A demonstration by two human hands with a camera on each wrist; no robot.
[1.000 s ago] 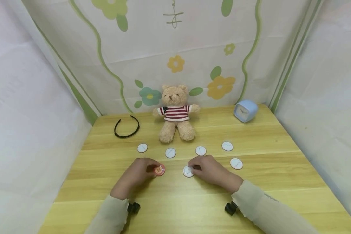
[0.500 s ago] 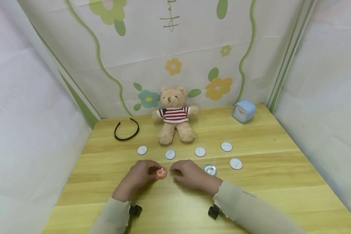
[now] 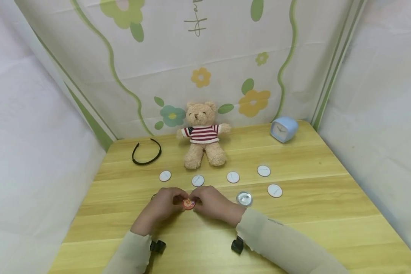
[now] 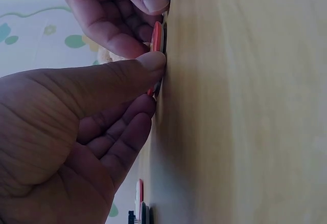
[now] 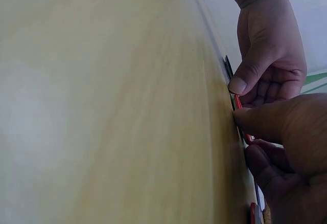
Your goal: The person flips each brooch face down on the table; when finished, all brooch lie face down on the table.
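Note:
A red button badge (image 3: 188, 204) with an orange design sits low over the table between both hands. My left hand (image 3: 166, 203) pinches its left side between thumb and fingers. On the opposite edge, my right hand (image 3: 212, 203) pinches it too. Seen edge-on in the left wrist view, the badge (image 4: 157, 37) is tilted up, close to the wood. Just beyond the right hand lies a shiny silver disc (image 3: 244, 198). Behind the hands, several white discs with red rims, such as one white disc (image 3: 198, 180), lie on the table. A dark curved edge (image 3: 153, 196) peeks out beside the left hand, mostly hidden.
A teddy bear (image 3: 202, 135) in a striped shirt sits against the back wall. Left of it lies a black headband (image 3: 146, 152); at back right stands a blue clock (image 3: 283, 129). Fabric walls enclose the wooden table (image 3: 191, 247) at the back and sides.
My right hand has left a white disc, moved left and taken the red badge's right edge. The silver disc has come into view behind it. My left hand keeps its hold, barely moving.

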